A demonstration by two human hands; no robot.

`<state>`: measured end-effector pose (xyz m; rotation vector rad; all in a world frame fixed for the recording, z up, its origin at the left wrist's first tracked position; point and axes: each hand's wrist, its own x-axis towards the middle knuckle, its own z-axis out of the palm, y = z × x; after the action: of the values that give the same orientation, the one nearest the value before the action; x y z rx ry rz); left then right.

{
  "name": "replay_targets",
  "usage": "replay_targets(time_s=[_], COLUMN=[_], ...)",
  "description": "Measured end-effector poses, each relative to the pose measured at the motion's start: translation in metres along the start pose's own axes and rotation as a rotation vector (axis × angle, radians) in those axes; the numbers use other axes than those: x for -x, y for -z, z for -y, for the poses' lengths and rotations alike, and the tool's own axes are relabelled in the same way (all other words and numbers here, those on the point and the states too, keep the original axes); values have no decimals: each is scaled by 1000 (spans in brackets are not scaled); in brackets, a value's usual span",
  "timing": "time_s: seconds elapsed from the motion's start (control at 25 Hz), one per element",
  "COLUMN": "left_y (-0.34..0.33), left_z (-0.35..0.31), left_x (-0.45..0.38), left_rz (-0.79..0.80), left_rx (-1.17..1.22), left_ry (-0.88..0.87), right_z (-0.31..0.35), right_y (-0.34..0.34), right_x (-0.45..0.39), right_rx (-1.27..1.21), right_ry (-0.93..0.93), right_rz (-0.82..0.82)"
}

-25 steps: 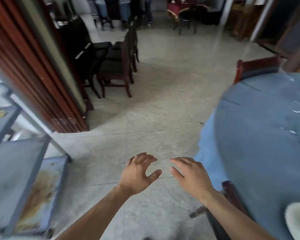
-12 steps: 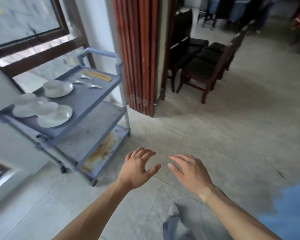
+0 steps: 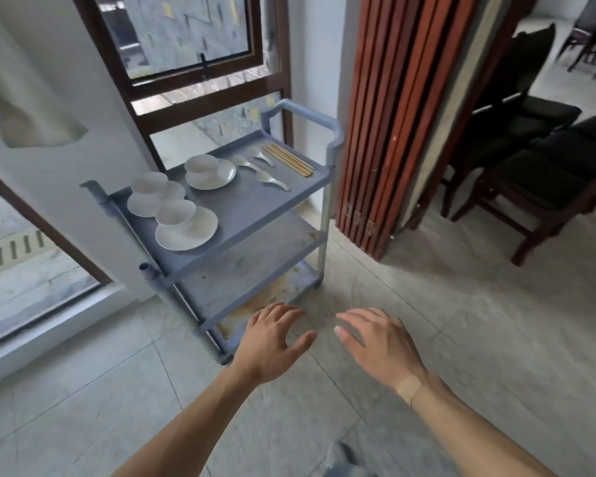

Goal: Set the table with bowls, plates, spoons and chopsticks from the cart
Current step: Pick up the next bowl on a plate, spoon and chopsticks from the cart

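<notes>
Hands: left [image 3: 272,342] and right [image 3: 379,342] relaxed, holding nothing | cart [image 3: 255,215] ahead-left | bare floor [image 3: 461,321] right

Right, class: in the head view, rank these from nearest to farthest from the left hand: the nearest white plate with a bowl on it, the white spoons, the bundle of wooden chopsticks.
From the left hand:
1. Nearest white plate with a bowl on it, at the near end of the grey cart's top shelf.
2. White spoons, further along, mid-shelf.
3. Bundle of wooden chopsticks, at the far end by the cart handle.
</notes>
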<state>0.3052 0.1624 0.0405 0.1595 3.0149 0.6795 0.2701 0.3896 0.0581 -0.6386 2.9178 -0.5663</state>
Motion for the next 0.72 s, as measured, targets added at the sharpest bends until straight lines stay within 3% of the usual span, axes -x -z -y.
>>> replay_targets(time_s=[0.28,0.72], left_y=[18,46], left_z=[39,172], left_x=[-32,-93], left_rz=[-76,-100], left_rx=[10,76], left_ry=[216,425], right_z=[0,81], right_y=[-2,-49], right_x=[-98,-260], right_rx=[15,12], right_ry=[167,357], right_rz=[98,206])
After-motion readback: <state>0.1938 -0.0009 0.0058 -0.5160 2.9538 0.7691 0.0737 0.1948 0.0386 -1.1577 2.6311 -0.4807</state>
